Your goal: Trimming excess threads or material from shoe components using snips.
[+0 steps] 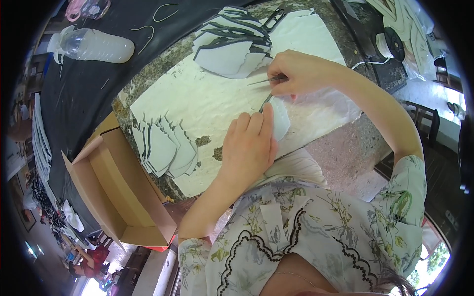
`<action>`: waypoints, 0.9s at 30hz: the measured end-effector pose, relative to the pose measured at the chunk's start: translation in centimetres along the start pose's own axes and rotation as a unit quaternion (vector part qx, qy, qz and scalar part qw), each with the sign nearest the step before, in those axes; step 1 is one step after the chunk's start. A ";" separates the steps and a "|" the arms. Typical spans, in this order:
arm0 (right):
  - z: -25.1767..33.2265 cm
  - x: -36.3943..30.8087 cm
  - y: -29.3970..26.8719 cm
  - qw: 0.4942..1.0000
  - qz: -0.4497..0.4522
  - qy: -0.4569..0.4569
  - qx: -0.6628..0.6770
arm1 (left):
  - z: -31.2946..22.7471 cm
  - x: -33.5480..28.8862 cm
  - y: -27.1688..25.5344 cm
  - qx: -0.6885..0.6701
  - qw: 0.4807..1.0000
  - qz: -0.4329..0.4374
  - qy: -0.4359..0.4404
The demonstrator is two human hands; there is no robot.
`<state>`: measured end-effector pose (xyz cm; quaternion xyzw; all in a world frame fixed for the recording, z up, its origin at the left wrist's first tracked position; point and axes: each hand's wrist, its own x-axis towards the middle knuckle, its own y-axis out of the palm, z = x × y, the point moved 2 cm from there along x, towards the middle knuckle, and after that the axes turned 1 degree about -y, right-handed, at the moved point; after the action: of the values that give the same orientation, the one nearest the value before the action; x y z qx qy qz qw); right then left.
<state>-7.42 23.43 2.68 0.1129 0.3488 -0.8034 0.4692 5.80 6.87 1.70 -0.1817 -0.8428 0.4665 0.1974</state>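
My right hand (pixel 291 71) is closed around a thin pointed metal tool (pixel 265 81), its tip pointing left; the grip hides most of its handle. Beneath and between my hands is a white dark-edged cut piece (pixel 281 121), apparently padded fabric. My left hand (pixel 249 143) holds this piece down, index finger along its dark edge and the other fingers bent. Right beyond my hands stands an overlapping stack of similar white pieces (pixel 229 56) with dark edges. Several more pieces (pixel 165 148) lie fanned out at the left of the white sheet (pixel 210 103).
An open cardboard box (pixel 116 190) stands left of the stone-like worktop (pixel 340 143). On the black cover at far left lies a plastic bottle (pixel 101 45). A spool of white cord (pixel 389 43) sits at far right. A dark metal tool (pixel 275 19) lies behind the stack.
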 end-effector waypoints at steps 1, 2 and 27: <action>0.0 -0.1 0.1 1.000 -0.001 0.001 0.001 | -0.1 0.2 -0.2 0.004 1.000 0.008 -0.002; 0.1 -0.2 0.2 0.996 -0.031 -0.023 -0.082 | -0.2 0.3 -0.2 0.007 1.000 0.017 -0.003; -0.1 -5.4 9.1 0.895 -0.432 0.082 -0.068 | -1.2 -0.5 0.9 0.082 0.996 -0.027 -0.002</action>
<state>3.03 24.32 1.24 -0.0153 0.4543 -0.8892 0.0516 6.90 7.94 1.46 -0.1410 -0.8067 0.5290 0.2223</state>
